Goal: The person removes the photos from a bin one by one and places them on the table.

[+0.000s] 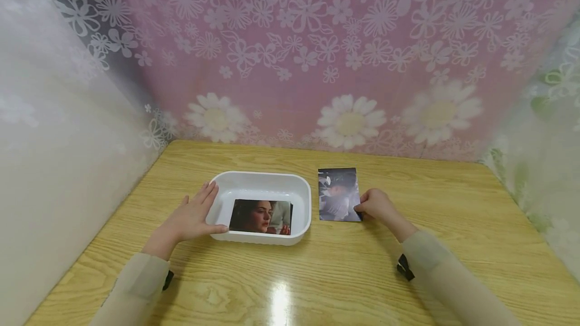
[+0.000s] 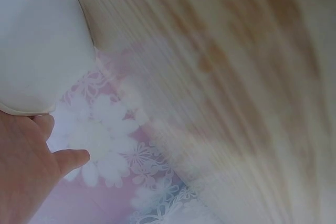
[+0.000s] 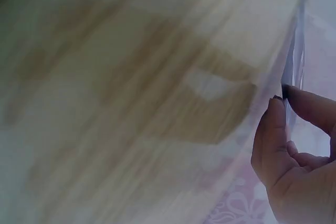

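Note:
A white rectangular tray point(image 1: 306, 210) with rounded corners stands on the wooden table, with a photo point(image 1: 254, 216) of a person's face lying in it. Dark edges of something under that photo show at its right side. My left hand point(image 1: 195, 218) rests against the tray's left end, fingers straight along the rim and thumb reaching over the front corner. To the right of the tray, my right hand point(image 1: 376, 205) pinches the lower right corner of a dark, glossy photo point(image 1: 337, 195) between thumb and fingertips. In the right wrist view this photo point(image 3: 298, 51) appears nearly edge-on.
The wood-grain table point(image 1: 344, 275) extends around the tray and to both sides. Behind it hangs a pink flowered curtain point(image 1: 290, 89), with pale flowered sheets point(image 1: 68, 140) at the left and right. Both forearms wear light sleeves and dark wrist straps.

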A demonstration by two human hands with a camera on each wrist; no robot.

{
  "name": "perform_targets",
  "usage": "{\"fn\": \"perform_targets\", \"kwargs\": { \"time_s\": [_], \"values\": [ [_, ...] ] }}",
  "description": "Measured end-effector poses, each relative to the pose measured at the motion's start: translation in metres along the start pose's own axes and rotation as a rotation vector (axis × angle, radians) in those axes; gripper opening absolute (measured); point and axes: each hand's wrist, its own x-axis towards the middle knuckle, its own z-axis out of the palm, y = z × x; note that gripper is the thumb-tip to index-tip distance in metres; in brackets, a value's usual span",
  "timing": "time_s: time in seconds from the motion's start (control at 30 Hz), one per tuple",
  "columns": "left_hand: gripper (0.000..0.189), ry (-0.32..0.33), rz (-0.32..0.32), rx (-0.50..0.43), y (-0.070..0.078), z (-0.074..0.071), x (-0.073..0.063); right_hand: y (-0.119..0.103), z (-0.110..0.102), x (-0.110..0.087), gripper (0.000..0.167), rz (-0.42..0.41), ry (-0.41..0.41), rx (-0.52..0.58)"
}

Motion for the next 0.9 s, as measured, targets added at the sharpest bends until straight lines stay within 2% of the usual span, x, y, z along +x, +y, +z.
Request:
{"fn": "perform_targets", "kwargs": {
  "time_s": [0.2, 0.43, 0.73, 0.8, 0.9],
  "values": [
    [0.105, -0.007, 0.0, 0.001, 0.0007, -0.0001, 0.0004, 0.0018, 0.0037, 0.0028, 0.016, -0.034, 0.0, -0.086],
    [0.105, -0.012, -0.008, -0.009, 0.0008, -0.0007, 0.0001, -0.0028, 0.0027, 0.0025, 0.032, -0.051, -0.014, -0.171],
    [0.105, -0.009, -0.011, 0.004, 0.0008, -0.0009, 0.0004, -0.0013, 0.0024, 0.0047, 0.032, -0.072, -0.003, -0.242],
    [0.105, -0.007, -0.007, 0.003, 0.0006, -0.0005, 0.0003, -0.0008, 0.0012, 0.0048, 0.033, -0.07, 0.001, -0.23],
    [0.106, -0.005, -0.002, -0.002, 0.0003, 0.0, -0.0002, -0.0042, -0.0026, 0.0029, 0.021, -0.078, 0.002, -0.185]
  ]
}}
